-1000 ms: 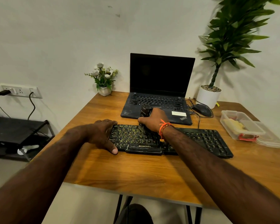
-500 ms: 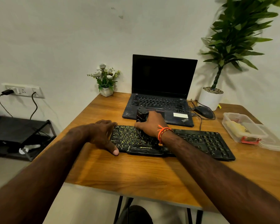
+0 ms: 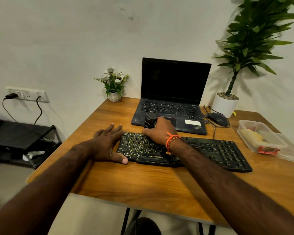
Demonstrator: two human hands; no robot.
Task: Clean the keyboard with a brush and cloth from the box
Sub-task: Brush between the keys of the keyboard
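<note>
A black keyboard [image 3: 215,152] with yellow-lit keys lies across the wooden table [image 3: 143,184]. My right hand [image 3: 157,131] grips a black brush [image 3: 149,122] by its handle, held upright over the keyboard's upper left keys; the bristles are hidden behind my fingers. My left hand [image 3: 109,143] lies flat on the table against the keyboard's left end, fingers straight, thumb along the front corner. A clear plastic box [image 3: 260,136] holding a yellowish cloth stands at the right.
An open laptop [image 3: 173,99] sits just behind the keyboard, with a mouse [image 3: 217,118] and cables to its right. A white potted plant [image 3: 225,104] and a small flower pot [image 3: 114,95] stand at the back. A low black shelf [image 3: 20,138] is left of the table.
My right hand moved the brush a little to the left over the keys. My left hand's fingers straightened from curled over the keyboard's end to flat beside it.
</note>
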